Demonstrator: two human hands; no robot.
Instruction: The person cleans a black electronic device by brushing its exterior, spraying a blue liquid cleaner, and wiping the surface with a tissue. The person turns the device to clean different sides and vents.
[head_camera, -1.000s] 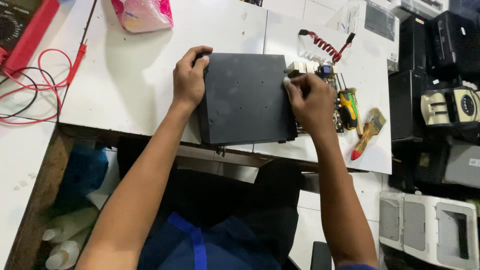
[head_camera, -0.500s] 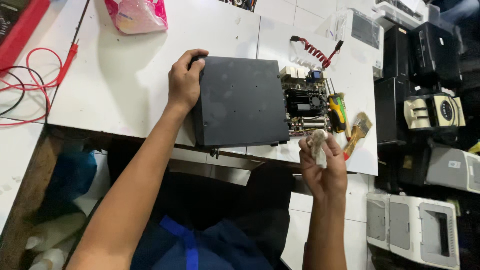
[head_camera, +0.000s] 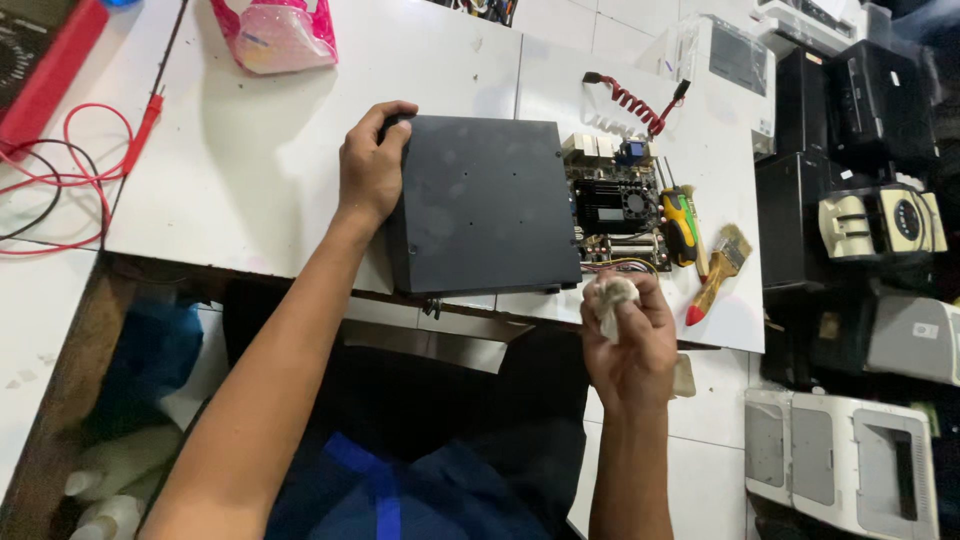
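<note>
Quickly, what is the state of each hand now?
Left hand: grips the corner of the dark metal cover.
Right hand: closed on a crumpled white cloth.

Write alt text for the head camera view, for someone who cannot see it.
Seen from above, a person's left hand grips the edge of a dark grey metal cover over a circuit board on a white table, while the right hand holds a crumpled white cloth. A screwdriver and brush lie beside the board.
</note>
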